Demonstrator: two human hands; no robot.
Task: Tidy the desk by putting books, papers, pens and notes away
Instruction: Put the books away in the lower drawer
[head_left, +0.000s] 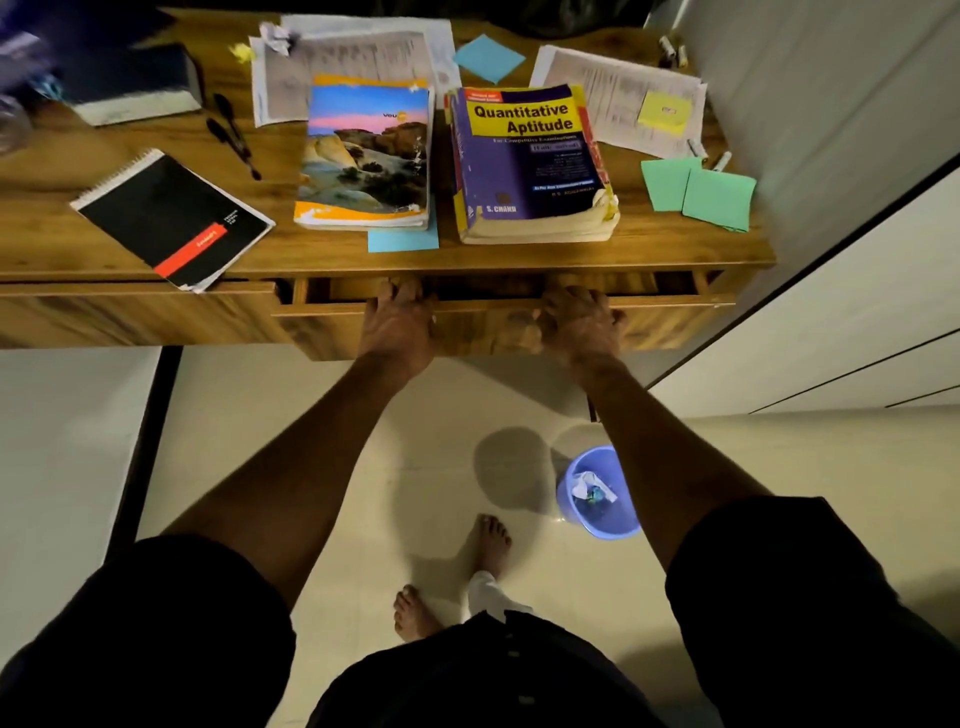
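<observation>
- Left hand (400, 325) and right hand (579, 325) each grip the drawer (488, 307) by its front lip, fingers hooked over the top edge into the gap; it stands a little way open under the desk (519, 260), and I judge it a stiff wooden box that wants an even pull from both sides so it doesn't jam
- Quantitative Aptitude book (530, 161) lies flat near the desk's front edge, just above my right hand; thick, dog-eared and surely heavy, so I'd take it at the spine with a full grip, or use both hands
- landscape-cover book (366, 156) lies just beside it on the left, thinner and floppier; the glossy cover may slip, so I'd clamp it along a long edge
- spiral notepad (171, 218) overhangs the front edge on the left; light and bendy, easiest lifted by that overhanging corner
- printed sheets (353, 57) at the back and more sheets (597, 83) on the right are limp and crease easily; better gathered flat into one stack
- green notes (696, 192), a blue note (488, 57) and a yellow sticky note (665, 111) weigh almost nothing; a fingertip pinch at an edge will do
- black pens (234, 135) left of the books look hard, smooth and ready to roll; I'd take them mid-barrel
</observation>
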